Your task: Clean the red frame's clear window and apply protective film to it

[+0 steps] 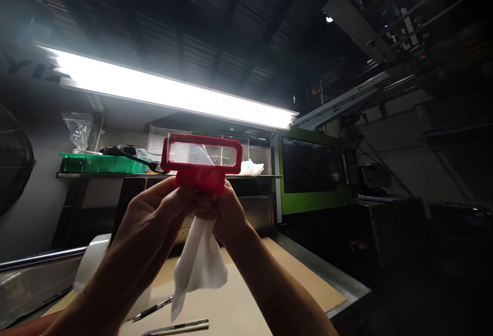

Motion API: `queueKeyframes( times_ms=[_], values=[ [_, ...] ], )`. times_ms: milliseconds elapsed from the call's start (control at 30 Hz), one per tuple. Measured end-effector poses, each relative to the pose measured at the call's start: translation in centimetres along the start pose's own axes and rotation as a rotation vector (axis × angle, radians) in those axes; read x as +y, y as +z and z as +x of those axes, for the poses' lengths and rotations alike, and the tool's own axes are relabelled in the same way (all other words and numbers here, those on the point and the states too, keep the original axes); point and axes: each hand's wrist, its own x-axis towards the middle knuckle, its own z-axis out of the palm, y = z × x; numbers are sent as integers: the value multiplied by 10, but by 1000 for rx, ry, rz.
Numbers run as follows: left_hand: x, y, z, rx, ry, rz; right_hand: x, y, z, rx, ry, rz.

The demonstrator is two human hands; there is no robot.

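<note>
A red plastic frame (202, 179) with a long rectangular window is raised in front of me, level with the shelf. My left hand (159, 205) grips its lower left part, fingers closed. On the lower right side my right hand (231, 210) is closed around the same piece. A white cloth (202, 259) hangs down from between the hands; which fingers pinch it I cannot tell. Beneath, a pen (154, 309) and a second pen-like stick (177, 327) lie on the tan work surface (246, 290).
A lit tube lamp (173, 94) spans above the shelf (108, 175). On the shelf are a green bin (102, 163), a black strap-like tool (133, 153) and crumpled white material (252, 167). A white roll (92, 259) stands left, a green machine (311, 171) right.
</note>
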Motion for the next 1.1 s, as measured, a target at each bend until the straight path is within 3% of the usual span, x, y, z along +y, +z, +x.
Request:
queueKeyframes(
  times_ms=[567, 1100],
  values=[
    [-5, -7, -3, -4, 7, 20, 2, -3, -2, 100, 38, -133],
    [0, -7, -10, 20, -13, 15, 5, -8, -2, 59, 21, -136]
  ],
)
